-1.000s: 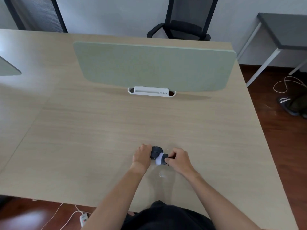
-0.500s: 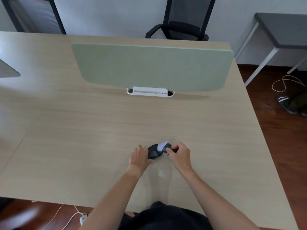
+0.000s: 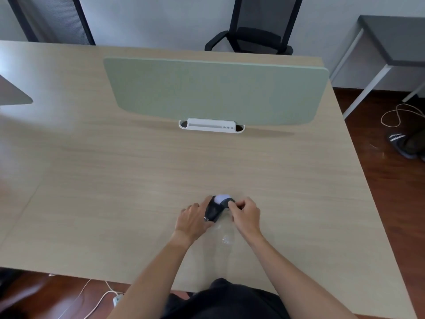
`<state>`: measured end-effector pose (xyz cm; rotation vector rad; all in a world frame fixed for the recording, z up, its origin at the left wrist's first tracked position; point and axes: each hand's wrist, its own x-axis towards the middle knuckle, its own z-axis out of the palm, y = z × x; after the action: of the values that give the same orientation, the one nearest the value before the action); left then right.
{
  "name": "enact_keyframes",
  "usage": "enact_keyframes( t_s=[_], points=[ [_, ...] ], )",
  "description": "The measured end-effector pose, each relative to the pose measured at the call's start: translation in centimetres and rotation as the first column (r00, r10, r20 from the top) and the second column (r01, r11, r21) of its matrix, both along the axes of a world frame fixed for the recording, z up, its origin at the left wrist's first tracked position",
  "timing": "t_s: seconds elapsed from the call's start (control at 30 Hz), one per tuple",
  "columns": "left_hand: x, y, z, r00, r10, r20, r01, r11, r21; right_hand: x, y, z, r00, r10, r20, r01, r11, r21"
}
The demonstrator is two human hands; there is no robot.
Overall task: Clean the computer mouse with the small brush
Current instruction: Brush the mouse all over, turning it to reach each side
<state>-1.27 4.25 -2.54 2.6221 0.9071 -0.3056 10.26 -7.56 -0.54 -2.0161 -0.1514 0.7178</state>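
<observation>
Left hand (image 3: 192,218) grips black computer mouse (image 3: 213,210) on desk (image 3: 138,180), tilted. Right hand (image 3: 246,215) pinches small brush (image 3: 222,199); handle mostly hidden, bristle contact unclear.

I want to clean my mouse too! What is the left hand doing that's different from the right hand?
The left hand lies fairly flat against the side of the dark computer mouse, steadying it, while the right hand is curled into a pinch on the small brush. The left hand touches the mouse's near end; the right hand works the brush's pale tip at its far end. Both hover low over the wooden desk, close together.
</observation>
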Motion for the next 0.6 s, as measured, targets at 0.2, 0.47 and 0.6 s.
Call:
enact_keyframes(
  t_s=[0.2, 0.47, 0.6],
  points=[
    [-0.1, 0.5, -0.5, 0.995, -0.08, -0.059, 0.081, 0.996, 0.026, -0.2, -0.5, 0.0, 0.974, 0.2, -0.104, -0.211, 0.972, -0.101],
    [0.2, 0.6, -0.1, 0.997, -0.038, -0.06, 0.037, 0.999, -0.026, 2.3, 1.5, 1.4, 0.991, -0.02, -0.135, 0.018, 1.0, -0.013],
    [0.3, 0.7, -0.2, 0.996, -0.049, -0.073, 0.048, 0.999, -0.004, 2.4, 1.5, 1.2, 0.98, 0.14, -0.141, -0.155, 0.983, -0.102]
  ],
)
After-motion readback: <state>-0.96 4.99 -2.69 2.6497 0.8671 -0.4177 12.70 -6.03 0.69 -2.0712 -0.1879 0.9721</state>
